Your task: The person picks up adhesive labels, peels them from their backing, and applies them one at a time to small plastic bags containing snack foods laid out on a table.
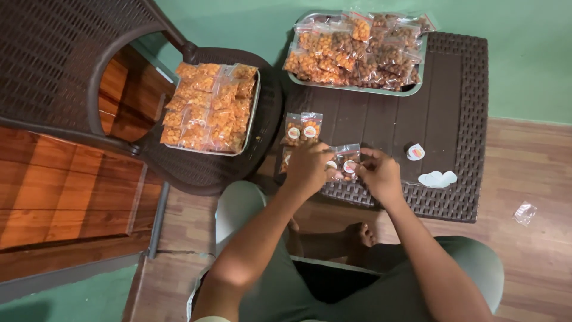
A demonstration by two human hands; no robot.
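My left hand (307, 167) and my right hand (379, 174) meet over a small clear snack packet (344, 162) at the near edge of a dark woven table (453, 107). Both hands pinch the packet, which bears round stickers. Two labelled packets (301, 129) lie just beyond my left hand. A round sticker (415, 152) and a strip of white sticker backing (437, 178) lie to the right of my right hand.
A metal tray (357, 89) heaped with snack packets stands at the table's far side. A second tray of orange snack packets (210, 107) rests on a dark woven chair (196, 167) at left. A loose packet (525, 213) lies on the wooden floor at right.
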